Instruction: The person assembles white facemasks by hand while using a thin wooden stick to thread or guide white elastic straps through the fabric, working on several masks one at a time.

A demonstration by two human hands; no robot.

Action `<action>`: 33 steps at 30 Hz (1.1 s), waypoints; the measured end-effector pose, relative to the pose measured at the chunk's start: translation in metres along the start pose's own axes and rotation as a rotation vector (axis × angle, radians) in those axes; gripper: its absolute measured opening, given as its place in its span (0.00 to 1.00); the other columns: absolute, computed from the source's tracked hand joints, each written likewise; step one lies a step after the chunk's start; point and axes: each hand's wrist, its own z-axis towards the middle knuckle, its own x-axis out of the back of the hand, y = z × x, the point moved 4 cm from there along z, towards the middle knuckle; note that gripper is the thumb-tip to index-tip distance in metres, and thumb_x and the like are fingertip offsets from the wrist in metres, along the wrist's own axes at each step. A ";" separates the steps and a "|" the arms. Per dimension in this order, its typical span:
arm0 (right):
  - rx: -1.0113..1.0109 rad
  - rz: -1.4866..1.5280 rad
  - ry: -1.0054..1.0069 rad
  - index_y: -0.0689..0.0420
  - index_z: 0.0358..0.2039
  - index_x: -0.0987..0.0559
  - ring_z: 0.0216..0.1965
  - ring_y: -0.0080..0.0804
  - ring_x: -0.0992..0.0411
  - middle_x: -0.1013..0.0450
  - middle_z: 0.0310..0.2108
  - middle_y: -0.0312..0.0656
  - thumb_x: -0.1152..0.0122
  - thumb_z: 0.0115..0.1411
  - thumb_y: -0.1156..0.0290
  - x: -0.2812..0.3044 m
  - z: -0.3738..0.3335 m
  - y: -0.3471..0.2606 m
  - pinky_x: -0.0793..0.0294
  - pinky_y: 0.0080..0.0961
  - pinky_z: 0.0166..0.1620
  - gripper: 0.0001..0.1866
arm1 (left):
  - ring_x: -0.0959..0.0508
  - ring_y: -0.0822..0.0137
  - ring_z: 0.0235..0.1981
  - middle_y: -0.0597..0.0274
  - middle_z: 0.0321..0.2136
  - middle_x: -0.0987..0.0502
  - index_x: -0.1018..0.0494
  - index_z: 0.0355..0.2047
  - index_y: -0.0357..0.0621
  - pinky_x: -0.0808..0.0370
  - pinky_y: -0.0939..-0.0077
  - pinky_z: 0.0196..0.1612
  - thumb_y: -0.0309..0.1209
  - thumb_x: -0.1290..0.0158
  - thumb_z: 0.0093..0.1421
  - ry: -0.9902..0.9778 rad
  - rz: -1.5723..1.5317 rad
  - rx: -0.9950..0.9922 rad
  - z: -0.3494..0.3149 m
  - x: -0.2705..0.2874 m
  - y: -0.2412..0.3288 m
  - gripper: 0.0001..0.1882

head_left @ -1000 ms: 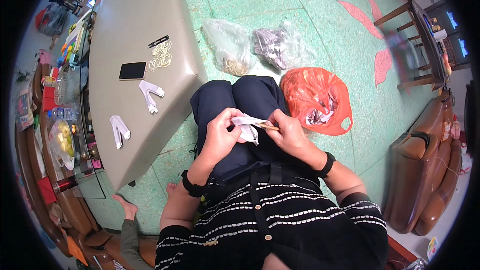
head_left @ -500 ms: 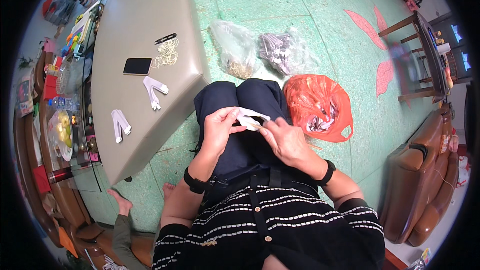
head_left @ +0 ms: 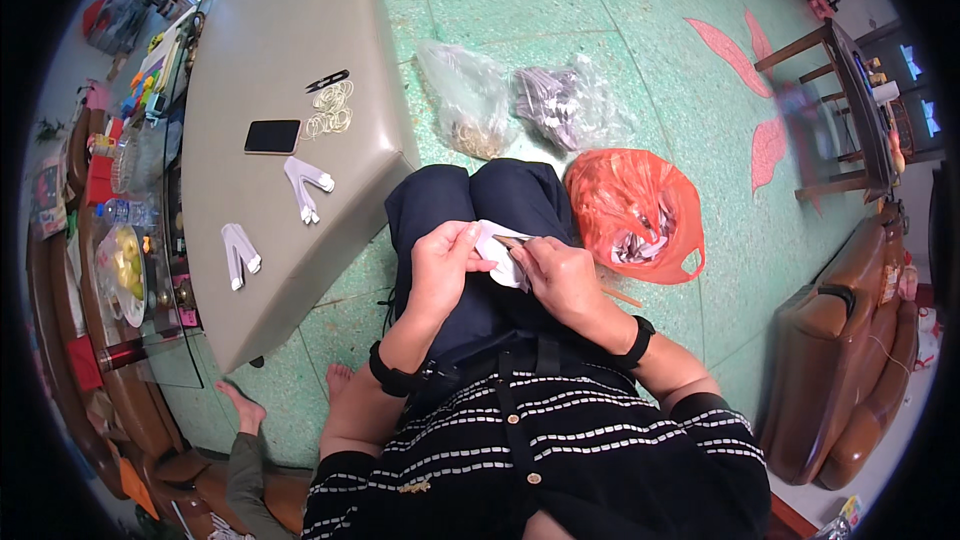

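Here, a grey padded bench (head_left: 260, 30) is seen at the person's left, with a phone (head_left: 272, 137), black snips (head_left: 328, 81) and a cream loop pile (head_left: 330, 110) set near its right edge; two lilac strips (head_left: 306, 188) are laid by its near edge, the lower one toward the near corner. Beyond the knees, two clear bags (head_left: 560, 108) are rested on the speckled green floor (head_left: 520, 0), and a red bag (head_left: 610, 190) is placed just beside the right knee. Thin, crinkled plastic is shown by all three; the strips are soft, flat and folded into narrow V shapes with white ends. A limp white-and-lilac cloth piece (head_left: 495, 245) is held above the lap, partly covered by the fingers. Its left side is pinched between thumb and fingers by the left hand (head_left: 440, 265); its right side is gripped by the bunched, inward-turned fingers of the right hand (head_left: 560, 275), the hands kept close but apart.
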 end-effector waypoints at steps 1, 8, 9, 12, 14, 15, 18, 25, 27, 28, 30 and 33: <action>-0.002 0.001 -0.001 0.60 0.21 0.28 0.19 0.45 0.30 0.31 0.18 0.47 0.42 0.55 0.67 -0.001 0.001 0.001 0.32 0.35 0.21 0.11 | 0.22 0.69 0.23 0.57 0.25 0.24 0.29 0.33 0.28 0.22 0.81 0.28 0.29 0.54 0.62 0.000 0.001 0.002 0.000 0.000 -0.001 0.12; -0.285 0.313 -0.109 0.61 0.23 0.25 0.20 0.47 0.29 0.30 0.19 0.49 0.43 0.56 0.65 -0.011 0.006 0.019 0.31 0.35 0.23 0.12 | 0.22 0.71 0.22 0.57 0.24 0.24 0.28 0.33 0.30 0.24 0.82 0.25 0.31 0.53 0.62 0.040 0.089 -0.033 0.000 0.003 -0.007 0.12; -0.288 0.315 -0.109 0.61 0.23 0.25 0.20 0.47 0.29 0.30 0.19 0.49 0.43 0.56 0.65 -0.013 0.004 0.018 0.31 0.35 0.23 0.12 | 0.22 0.71 0.22 0.57 0.24 0.24 0.28 0.33 0.30 0.24 0.82 0.24 0.31 0.53 0.62 0.041 0.079 -0.012 0.002 0.006 -0.010 0.12; 0.031 0.068 -0.110 0.61 0.22 0.28 0.21 0.48 0.29 0.30 0.20 0.51 0.45 0.57 0.67 -0.012 -0.004 0.001 0.31 0.38 0.23 0.11 | 0.23 0.70 0.22 0.57 0.24 0.24 0.28 0.34 0.32 0.24 0.82 0.26 0.31 0.53 0.62 0.075 0.007 0.005 0.005 0.011 -0.013 0.12; -0.023 0.100 -0.043 0.60 0.22 0.28 0.21 0.48 0.29 0.30 0.19 0.50 0.45 0.56 0.67 -0.010 -0.001 0.004 0.31 0.38 0.23 0.12 | 0.23 0.70 0.23 0.57 0.25 0.24 0.28 0.34 0.32 0.24 0.81 0.26 0.32 0.53 0.62 0.046 -0.007 0.032 0.002 0.008 -0.012 0.12; -0.071 0.135 0.029 0.60 0.21 0.28 0.20 0.48 0.30 0.30 0.19 0.50 0.44 0.56 0.67 -0.008 0.002 0.006 0.31 0.38 0.22 0.12 | 0.22 0.69 0.23 0.57 0.25 0.24 0.28 0.34 0.32 0.24 0.81 0.26 0.32 0.53 0.62 0.020 -0.017 0.052 0.000 0.005 -0.009 0.12; -0.021 0.058 0.021 0.60 0.20 0.30 0.18 0.47 0.30 0.31 0.18 0.48 0.44 0.56 0.67 -0.004 0.001 0.005 0.32 0.38 0.21 0.12 | 0.22 0.69 0.23 0.55 0.25 0.23 0.27 0.32 0.30 0.24 0.81 0.26 0.30 0.52 0.61 0.019 -0.064 0.036 -0.001 0.002 -0.008 0.12; 0.096 0.017 -0.051 0.60 0.20 0.29 0.17 0.47 0.31 0.32 0.17 0.47 0.42 0.54 0.70 -0.001 0.000 0.001 0.33 0.37 0.19 0.10 | 0.22 0.70 0.26 0.55 0.27 0.23 0.27 0.35 0.31 0.26 0.82 0.29 0.31 0.53 0.62 -0.022 -0.076 0.033 -0.002 0.006 -0.013 0.12; 0.133 0.009 -0.041 0.60 0.20 0.30 0.16 0.45 0.31 0.32 0.16 0.45 0.43 0.55 0.68 -0.002 0.000 0.004 0.33 0.37 0.18 0.11 | 0.22 0.70 0.26 0.56 0.27 0.23 0.27 0.35 0.31 0.26 0.82 0.29 0.31 0.52 0.61 -0.021 -0.067 0.032 -0.001 0.007 -0.015 0.12; 0.128 0.012 -0.036 0.60 0.20 0.29 0.16 0.45 0.31 0.32 0.16 0.45 0.43 0.55 0.69 -0.003 -0.001 0.007 0.33 0.37 0.18 0.11 | 0.23 0.72 0.25 0.56 0.26 0.23 0.27 0.36 0.30 0.26 0.83 0.29 0.30 0.52 0.61 -0.008 -0.009 -0.015 -0.001 0.007 -0.014 0.12; 0.124 0.015 -0.030 0.60 0.20 0.29 0.15 0.45 0.32 0.32 0.16 0.45 0.43 0.55 0.69 -0.001 -0.001 0.006 0.33 0.36 0.17 0.10 | 0.23 0.73 0.24 0.57 0.25 0.23 0.27 0.36 0.29 0.27 0.84 0.28 0.29 0.51 0.61 0.006 0.048 -0.063 0.001 0.009 -0.016 0.12; 0.115 -0.020 -0.111 0.60 0.21 0.29 0.17 0.47 0.31 0.32 0.18 0.47 0.45 0.56 0.69 0.003 0.001 -0.002 0.32 0.37 0.19 0.11 | 0.25 0.75 0.24 0.59 0.25 0.23 0.26 0.37 0.30 0.28 0.85 0.28 0.30 0.51 0.61 0.027 0.122 -0.161 0.000 0.011 -0.013 0.12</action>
